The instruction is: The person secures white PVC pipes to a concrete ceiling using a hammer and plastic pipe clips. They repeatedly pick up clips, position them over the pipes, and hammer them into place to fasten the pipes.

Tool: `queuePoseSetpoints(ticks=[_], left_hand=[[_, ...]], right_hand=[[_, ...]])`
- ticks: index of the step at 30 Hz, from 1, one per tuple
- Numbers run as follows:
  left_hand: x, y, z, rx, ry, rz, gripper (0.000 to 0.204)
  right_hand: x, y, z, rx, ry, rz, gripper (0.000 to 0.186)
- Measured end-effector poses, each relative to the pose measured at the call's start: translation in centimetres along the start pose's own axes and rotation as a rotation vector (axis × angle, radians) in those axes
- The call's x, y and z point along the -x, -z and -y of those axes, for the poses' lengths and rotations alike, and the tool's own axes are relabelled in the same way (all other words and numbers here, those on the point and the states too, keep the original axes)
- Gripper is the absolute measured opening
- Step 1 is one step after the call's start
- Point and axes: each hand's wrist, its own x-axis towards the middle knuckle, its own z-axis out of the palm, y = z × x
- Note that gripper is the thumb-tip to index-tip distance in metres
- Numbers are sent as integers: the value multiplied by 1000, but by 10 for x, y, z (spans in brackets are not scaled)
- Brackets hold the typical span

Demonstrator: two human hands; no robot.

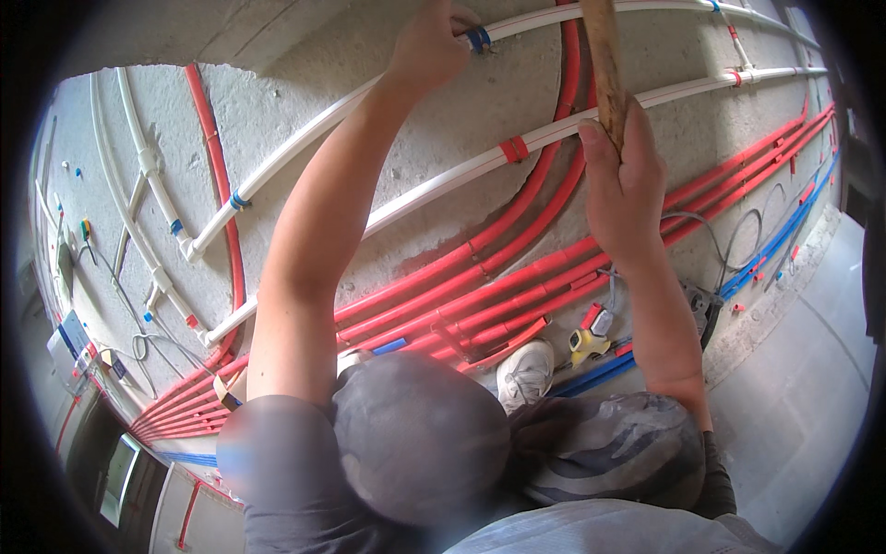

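My left hand (pixel 432 51) is raised at the top of the picture, over the upper white pipe (pixel 300 152). Its fingers curl beside a blue pipe clip (pixel 479 39); whatever they pinch is hidden. In my right hand (pixel 628 185) is a round wooden handle (pixel 604 69), standing nearly upright with my thumb along it. The handle's upper end runs out of the picture, so the tool's head does not show. Behind my right hand passes the lower white pipe (pixel 443 189), which carries a red clip (pixel 514 150).
Red pipes (pixel 517 295) run in a bundle along the concrete surface, and blue pipes (pixel 604 369) lie near my shoe (pixel 526 374). A yellow tape measure (pixel 589 343) rests by the bundle. Grey cable (pixel 724 245) loops at right. White branching pipes (pixel 148 166) are at left.
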Motion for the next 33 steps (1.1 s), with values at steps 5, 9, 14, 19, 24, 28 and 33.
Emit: queuePoseSetpoints(ticks=[5,9,14,19,24,28,33], left_hand=[[1,-2,-38,-135,26,34,85],[6,-3,-21,-114,53,20,85],[-7,5,-26,-128,56,127,85],[-6,-3,-20,-91,41,62,89],[-11,-3,7,9,52,80,99],[-11,-11,-4,-297,1,-67,102],[-4,4,-2,-228,57,-30,104]], right_hand=[[8,-27,-45,260,16,77,48],[-5,-34,-45,288,22,132,42],[9,-31,-32,202,5,101,40],[-2,-36,-40,193,-141,238,39],[-9,-37,-34,194,-73,137,38],[-36,-30,-45,261,-120,147,37],[-8,-24,-14,134,-203,135,38]])
